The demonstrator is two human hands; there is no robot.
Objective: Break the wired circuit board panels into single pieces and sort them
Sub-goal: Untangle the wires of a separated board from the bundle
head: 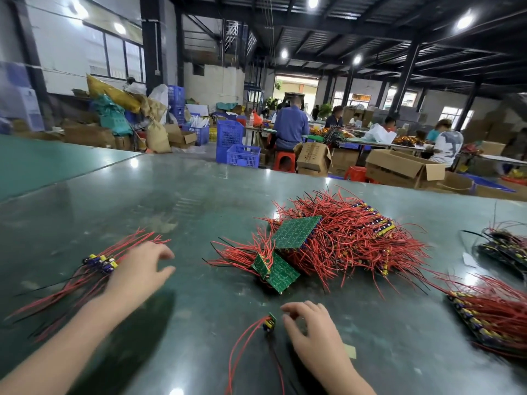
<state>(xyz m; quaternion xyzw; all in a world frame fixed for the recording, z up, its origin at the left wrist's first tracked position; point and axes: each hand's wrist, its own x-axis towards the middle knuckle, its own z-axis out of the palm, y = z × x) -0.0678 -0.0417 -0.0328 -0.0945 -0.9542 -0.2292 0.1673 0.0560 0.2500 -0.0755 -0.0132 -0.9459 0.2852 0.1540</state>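
A dark-beamed workshop hall with ceiling lamps (pixel 464 21) (lit), windows (pixel 114 57), blue crates (pixel 229 134) and cardboard boxes (pixel 405 166).

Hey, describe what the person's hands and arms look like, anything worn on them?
Both arms are bare from the frame's edge to the fingers: no sleeves, gloves, watch, rings or wrist strap show on the left hand or the right hand. Nails look short and unpainted.

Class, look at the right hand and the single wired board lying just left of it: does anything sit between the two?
Nothing visible does. The right hand hovers beside the single wired board, with only bare table in the narrow gap between them.
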